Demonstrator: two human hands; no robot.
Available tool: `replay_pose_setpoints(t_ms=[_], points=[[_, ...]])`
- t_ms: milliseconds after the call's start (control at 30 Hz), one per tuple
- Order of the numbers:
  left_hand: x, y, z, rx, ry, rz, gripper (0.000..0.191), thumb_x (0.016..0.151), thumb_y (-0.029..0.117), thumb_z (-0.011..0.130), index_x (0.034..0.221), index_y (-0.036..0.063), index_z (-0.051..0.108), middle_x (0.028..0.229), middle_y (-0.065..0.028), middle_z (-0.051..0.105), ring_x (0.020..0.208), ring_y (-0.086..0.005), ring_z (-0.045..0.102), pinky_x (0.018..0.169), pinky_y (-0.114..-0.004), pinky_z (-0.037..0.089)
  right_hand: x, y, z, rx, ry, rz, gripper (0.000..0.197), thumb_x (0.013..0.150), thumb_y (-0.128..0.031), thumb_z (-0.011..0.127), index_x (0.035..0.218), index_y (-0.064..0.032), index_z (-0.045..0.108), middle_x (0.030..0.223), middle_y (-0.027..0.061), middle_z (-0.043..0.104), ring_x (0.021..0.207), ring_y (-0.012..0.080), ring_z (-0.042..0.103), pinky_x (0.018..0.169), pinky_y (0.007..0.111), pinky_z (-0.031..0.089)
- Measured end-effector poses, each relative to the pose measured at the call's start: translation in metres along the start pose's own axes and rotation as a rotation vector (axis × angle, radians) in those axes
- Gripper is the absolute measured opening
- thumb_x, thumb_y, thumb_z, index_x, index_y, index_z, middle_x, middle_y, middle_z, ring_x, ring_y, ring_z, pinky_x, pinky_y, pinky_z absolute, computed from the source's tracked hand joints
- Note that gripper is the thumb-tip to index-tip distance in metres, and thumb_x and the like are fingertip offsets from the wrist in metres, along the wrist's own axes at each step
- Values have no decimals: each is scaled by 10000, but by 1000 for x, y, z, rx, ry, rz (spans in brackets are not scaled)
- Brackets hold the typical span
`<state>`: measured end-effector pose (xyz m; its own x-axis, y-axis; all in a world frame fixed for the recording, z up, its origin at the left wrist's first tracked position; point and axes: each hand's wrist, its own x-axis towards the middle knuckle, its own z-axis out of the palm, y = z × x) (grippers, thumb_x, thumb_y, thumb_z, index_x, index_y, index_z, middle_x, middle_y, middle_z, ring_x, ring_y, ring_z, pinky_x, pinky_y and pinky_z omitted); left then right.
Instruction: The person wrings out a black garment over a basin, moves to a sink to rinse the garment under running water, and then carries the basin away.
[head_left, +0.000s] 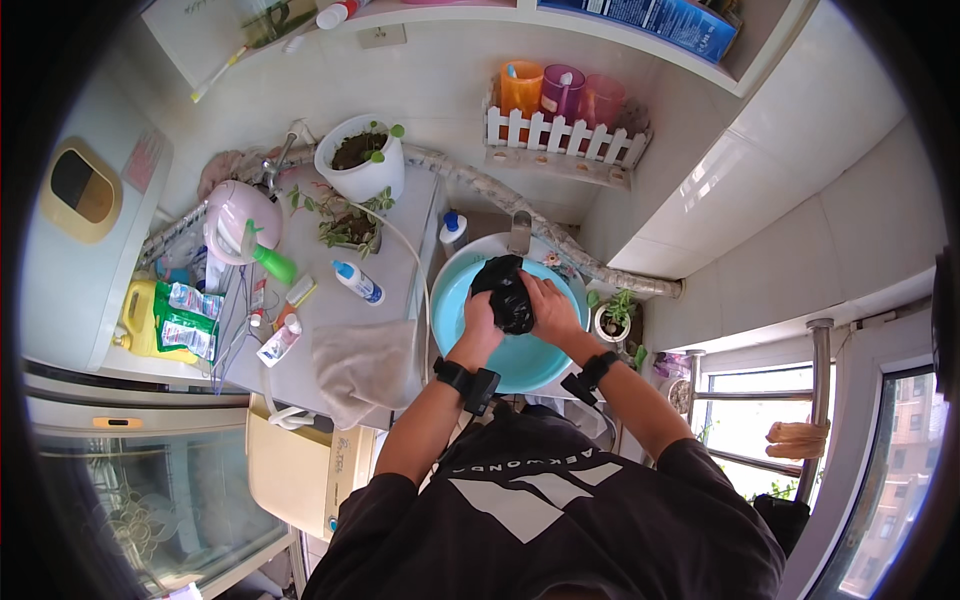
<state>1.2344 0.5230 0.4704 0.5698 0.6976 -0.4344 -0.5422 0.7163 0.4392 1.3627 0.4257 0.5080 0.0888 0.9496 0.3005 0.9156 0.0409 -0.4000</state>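
Observation:
Between my two hands is a shiny, crumpled black bundle (504, 294), of plastic or wet cloth; I cannot tell which. My left hand (482, 324) grips its lower left side, and my right hand (551, 309) presses on its right side. Both hands hold it above a light blue basin (457, 356), which stands in a white sink (448, 268). A metal faucet (519, 234) rises at the far rim, just beyond the bundle. Dark straps with small devices circle both wrists.
Left of the sink, a grey worktop (300, 225) carries a grey cloth (365, 364), a white bottle (358, 283), a green spray bottle (271, 262) and potted plants (360, 169). A hose (415, 255) runs along its edge. Right of the sink stands a small potted plant (613, 322). Cups (562, 90) fill a wall rack.

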Motion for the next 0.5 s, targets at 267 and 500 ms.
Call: replay_pose_setpoints(t_ms=[267, 500], points=[[6, 6, 10, 378, -49, 295, 338, 788, -46, 492, 1092, -7, 633, 999, -127, 681, 892, -248, 685, 809, -372, 569, 22, 53, 29, 731, -573, 244, 549, 545, -59, 806, 1068, -35, 640, 902, 117, 688, 828, 276, 680, 718, 361, 534], [9, 15, 0, 598, -214, 235, 316, 744, -20, 521, 1042, -25, 627, 972, -100, 671, 878, -207, 665, 805, -333, 534, 24, 67, 40, 1375, -844, 473, 638, 472, 54, 807, 1082, -43, 649, 949, 53, 688, 878, 202, 654, 769, 353, 545]])
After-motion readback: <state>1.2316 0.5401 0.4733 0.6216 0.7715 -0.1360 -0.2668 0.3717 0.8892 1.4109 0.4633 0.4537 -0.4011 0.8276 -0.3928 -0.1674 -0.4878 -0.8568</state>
